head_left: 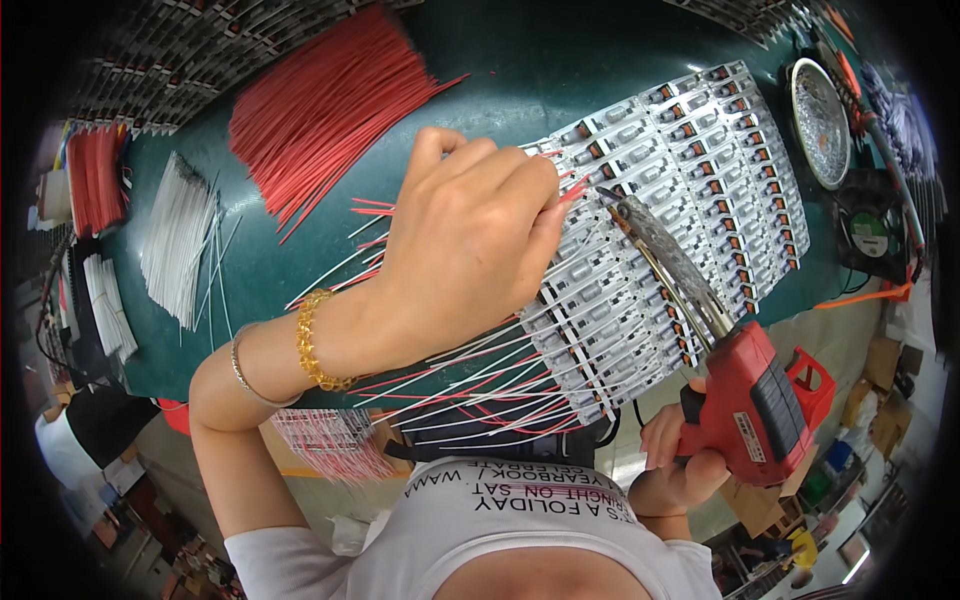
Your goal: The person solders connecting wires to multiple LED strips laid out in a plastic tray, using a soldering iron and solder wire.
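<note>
My left hand [465, 225] is closed in a pinch over the left edge of a panel of small circuit boards [700, 185]. A red wire [574, 189] sticks out from between its thumb and fingers, its end over a board. My right hand [680, 462] grips a red and black soldering gun [748, 415] from below. The gun's metal tip [608, 196] hovers close to the wire's end; I cannot tell whether they touch. Many white and red wires [480, 385] run leftward from the panel's near left edge, partly under my left wrist.
A fan of red wires [330, 105] lies on the dark green table [560, 40]. Bundles of white wires [175, 235] and red wires [97, 180] lie farther left. At the right are a round metal dish [820, 122] and a black fan [868, 235]. More board panels [170, 60] fill the far left.
</note>
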{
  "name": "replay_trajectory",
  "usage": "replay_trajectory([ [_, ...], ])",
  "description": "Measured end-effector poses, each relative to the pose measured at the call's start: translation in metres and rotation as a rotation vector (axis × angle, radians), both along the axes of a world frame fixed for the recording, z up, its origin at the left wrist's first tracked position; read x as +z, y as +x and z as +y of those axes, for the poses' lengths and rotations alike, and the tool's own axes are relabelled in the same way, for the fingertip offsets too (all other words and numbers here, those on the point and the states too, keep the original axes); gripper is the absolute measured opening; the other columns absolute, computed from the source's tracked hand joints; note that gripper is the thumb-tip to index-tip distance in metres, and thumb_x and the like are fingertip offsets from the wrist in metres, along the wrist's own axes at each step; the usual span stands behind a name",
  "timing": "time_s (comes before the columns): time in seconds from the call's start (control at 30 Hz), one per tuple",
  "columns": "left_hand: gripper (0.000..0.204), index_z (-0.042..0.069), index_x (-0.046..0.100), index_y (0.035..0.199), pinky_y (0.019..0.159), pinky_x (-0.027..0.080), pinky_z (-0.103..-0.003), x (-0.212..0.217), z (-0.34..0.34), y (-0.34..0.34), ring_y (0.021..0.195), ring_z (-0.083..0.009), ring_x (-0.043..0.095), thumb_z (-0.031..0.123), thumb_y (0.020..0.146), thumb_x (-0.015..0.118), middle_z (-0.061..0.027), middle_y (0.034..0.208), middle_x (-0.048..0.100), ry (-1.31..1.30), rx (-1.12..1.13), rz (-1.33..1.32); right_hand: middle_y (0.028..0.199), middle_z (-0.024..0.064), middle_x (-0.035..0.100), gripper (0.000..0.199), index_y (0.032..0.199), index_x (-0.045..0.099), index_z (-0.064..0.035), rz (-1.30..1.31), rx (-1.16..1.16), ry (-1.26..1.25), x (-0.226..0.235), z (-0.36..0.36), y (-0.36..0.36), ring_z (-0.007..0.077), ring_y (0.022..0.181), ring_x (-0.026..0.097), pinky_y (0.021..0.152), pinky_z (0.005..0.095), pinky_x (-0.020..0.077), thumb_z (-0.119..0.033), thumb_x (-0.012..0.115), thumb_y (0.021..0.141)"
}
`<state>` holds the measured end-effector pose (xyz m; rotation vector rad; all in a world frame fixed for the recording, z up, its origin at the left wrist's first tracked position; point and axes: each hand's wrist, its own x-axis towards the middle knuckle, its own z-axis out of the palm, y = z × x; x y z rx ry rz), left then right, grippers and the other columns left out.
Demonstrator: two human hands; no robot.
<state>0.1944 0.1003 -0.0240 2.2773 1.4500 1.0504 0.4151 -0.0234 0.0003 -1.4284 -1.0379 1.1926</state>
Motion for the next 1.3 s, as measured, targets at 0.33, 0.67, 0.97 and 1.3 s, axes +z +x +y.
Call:
replay_trajectory([
  [0.33, 0.012, 0.006, 0.060, 0.067, 0.070, 0.034, -0.033, 0.011, -0.010, 0.003, 0.056, -0.0176, 0.049, 0.003, 0.070, 0.071, -0.0017, 0.060, 0.054, -0.054, -0.036, 0.002, 0.045, -0.0026, 0.041, 0.095, 0.121, 0.037, 0.0094, 0.115, 0.072, -0.040, -0.002, -0.009, 0.023, 0.0094, 0.035, 0.040, 0.040, 0.0227, 0.0365, -0.071, 0.055, 0.073],
  [0.67, 0.016, 0.006, 0.056, 0.064, 0.068, 0.034, -0.034, 0.002, -0.008, 0.009, 0.056, -0.0191, 0.047, 0.003, 0.071, 0.070, -0.0019, 0.059, 0.052, 0.000, -0.019, 0.017, 0.048, -0.0008, 0.044, 0.085, 0.116, 0.041, 0.0076, 0.124, 0.004, -0.013, -0.009, -0.016, 0.020, 0.0107, 0.038, 0.042, 0.042, 0.0229, 0.0375, -0.066, 0.057, 0.076],
  [0.97, 0.016, 0.006, 0.056, 0.064, 0.068, 0.034, -0.034, 0.002, -0.006, 0.008, 0.055, -0.0195, 0.047, 0.004, 0.070, 0.071, -0.0024, 0.059, 0.052, 0.012, -0.024, 0.012, 0.049, 0.0017, 0.045, 0.081, 0.114, 0.042, 0.0096, -0.155, 0.155, 0.051, -0.005, -0.013, 0.030, 0.0103, 0.036, 0.043, 0.037, 0.0217, 0.0360, -0.061, 0.059, 0.078],
  [1.3, 0.015, 0.005, 0.057, 0.065, 0.067, 0.034, -0.034, 0.002, -0.007, 0.009, 0.055, -0.0207, 0.047, 0.004, 0.071, 0.071, -0.0034, 0.058, 0.051, 0.011, -0.038, 0.015, 0.046, -0.0011, 0.044, 0.088, 0.123, 0.037, 0.0102, 0.066, 0.162, 0.023, -0.007, -0.011, 0.026, 0.0098, 0.036, 0.042, 0.040, 0.0222, 0.0370, -0.064, 0.056, 0.079],
])
